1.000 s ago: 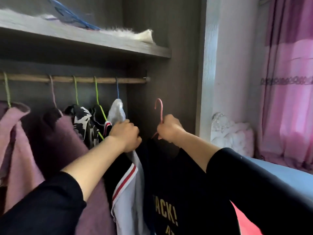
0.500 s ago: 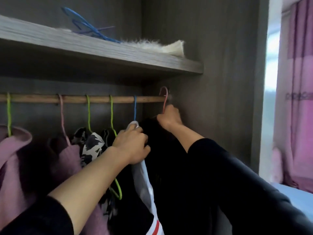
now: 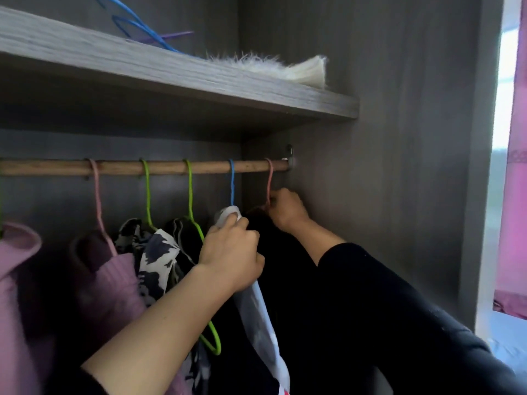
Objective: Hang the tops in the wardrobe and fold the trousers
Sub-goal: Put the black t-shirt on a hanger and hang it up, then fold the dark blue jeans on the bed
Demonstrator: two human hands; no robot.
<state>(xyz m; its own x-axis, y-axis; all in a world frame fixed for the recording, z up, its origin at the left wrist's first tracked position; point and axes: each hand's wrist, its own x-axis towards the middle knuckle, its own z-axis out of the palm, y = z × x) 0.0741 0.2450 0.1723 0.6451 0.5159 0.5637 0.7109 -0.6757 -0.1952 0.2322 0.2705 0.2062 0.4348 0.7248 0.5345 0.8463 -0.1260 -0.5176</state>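
Rightmost hanger (image 3: 269, 181) now on rail (image 3: 171, 167), grey wardrobe (image 3: 385, 138) — pink curtain (image 3: 516, 223)

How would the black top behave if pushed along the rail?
Probably floppy: the black top drapes limply below the pink hanger. It would likely swing and slide easily, since only a thin hook rests on the rail.

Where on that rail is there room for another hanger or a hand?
Widest bare stretch of rail: left of the left pink hook. Smaller gaps sit between the green hooks and the blue hook. Crowded at the right end: right hand holding the last pink hanger, left hand gripping the white top.
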